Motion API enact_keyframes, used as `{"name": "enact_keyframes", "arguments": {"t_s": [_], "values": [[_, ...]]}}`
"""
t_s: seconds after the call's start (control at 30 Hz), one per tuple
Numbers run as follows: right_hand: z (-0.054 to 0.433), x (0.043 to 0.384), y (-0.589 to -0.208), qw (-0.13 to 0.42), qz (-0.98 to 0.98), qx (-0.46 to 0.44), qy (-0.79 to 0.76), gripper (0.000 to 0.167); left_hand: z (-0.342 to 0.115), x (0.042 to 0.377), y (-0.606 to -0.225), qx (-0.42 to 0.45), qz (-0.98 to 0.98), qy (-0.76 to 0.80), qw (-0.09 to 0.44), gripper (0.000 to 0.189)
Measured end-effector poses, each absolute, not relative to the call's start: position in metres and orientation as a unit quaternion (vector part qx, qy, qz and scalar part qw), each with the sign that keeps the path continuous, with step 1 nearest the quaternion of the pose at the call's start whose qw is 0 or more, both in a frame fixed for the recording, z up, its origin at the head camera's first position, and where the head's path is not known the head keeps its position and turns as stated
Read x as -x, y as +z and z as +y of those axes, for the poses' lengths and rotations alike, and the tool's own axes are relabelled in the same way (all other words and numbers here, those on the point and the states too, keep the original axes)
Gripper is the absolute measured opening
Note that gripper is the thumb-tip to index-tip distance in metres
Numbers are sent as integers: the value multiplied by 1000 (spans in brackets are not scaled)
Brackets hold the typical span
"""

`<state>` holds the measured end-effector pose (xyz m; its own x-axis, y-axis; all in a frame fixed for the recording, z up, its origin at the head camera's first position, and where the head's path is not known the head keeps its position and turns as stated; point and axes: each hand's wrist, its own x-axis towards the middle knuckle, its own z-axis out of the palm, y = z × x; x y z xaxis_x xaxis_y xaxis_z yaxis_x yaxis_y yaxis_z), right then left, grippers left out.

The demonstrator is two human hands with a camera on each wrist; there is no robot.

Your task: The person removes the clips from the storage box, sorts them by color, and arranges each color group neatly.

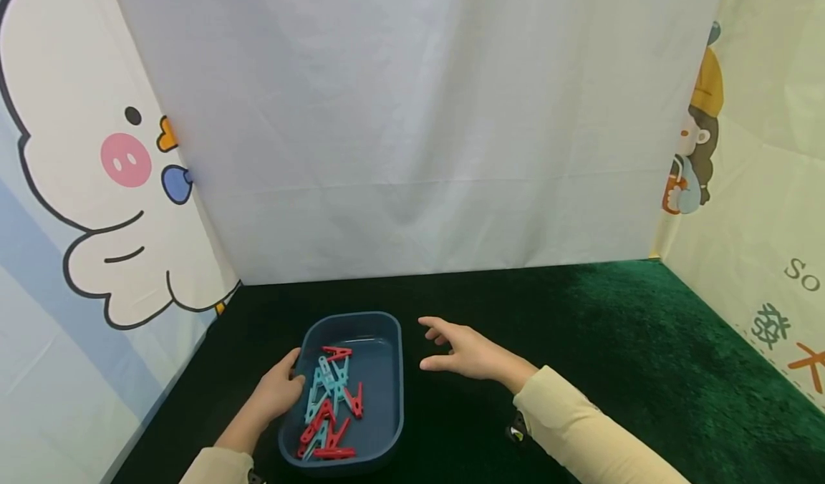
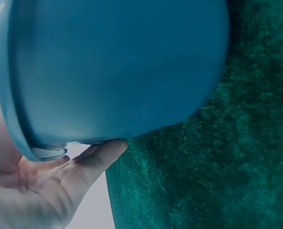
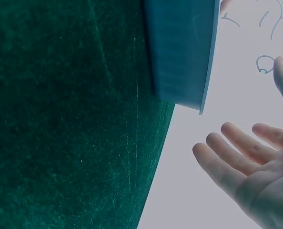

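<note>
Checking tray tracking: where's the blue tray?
In the head view, the blue tray is low, left of centre, between the left hand, gripping its left rim, and the free right hand.

The left sleeve (image 1: pixel 215 466) and right sleeve (image 1: pixel 580 419) are plain, pale yellow cloth. The left hand (image 1: pixel 273 392) and right hand (image 1: pixel 473 351) are bare. A small black gadget (image 1: pixel 518 430) with a tiny light mark peeks out under the right sleeve. Another dark bit (image 1: pixel 256 477) shows by the left sleeve.

Cream wall cloth (image 1: pixel 754 205), right side: I'm reading letters "SO" (image 1: pixel 802 275). Below, a dark Chinese-style character (image 1: pixel 770 325) and an orange character (image 1: pixel 808 364) are showing, neither surely legible.
</note>
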<state>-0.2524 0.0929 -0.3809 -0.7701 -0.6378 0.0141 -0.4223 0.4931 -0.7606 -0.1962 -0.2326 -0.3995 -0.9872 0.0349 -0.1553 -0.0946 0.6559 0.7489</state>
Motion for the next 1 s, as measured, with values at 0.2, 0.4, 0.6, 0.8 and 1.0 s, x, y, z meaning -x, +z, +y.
{"name": "enact_keyframes", "arguments": {"t_s": [0.2,0.4,0.6,0.8,1.0], "values": [[90,251,-380,132,854,310,-397,69,-232,196,-401,9,910,408,69,52],[88,250,-379,133,852,316,-396,70,-235,195,-405,-4,915,399,54,52],[86,250,-379,135,849,320,-397,67,-241,197,-408,8,922,384,41,53],[82,250,-381,140,849,322,-395,63,-244,195,-415,29,914,404,13,52],[79,249,-383,147,846,323,-399,63,-246,190,-422,36,907,419,-9,48]]}}
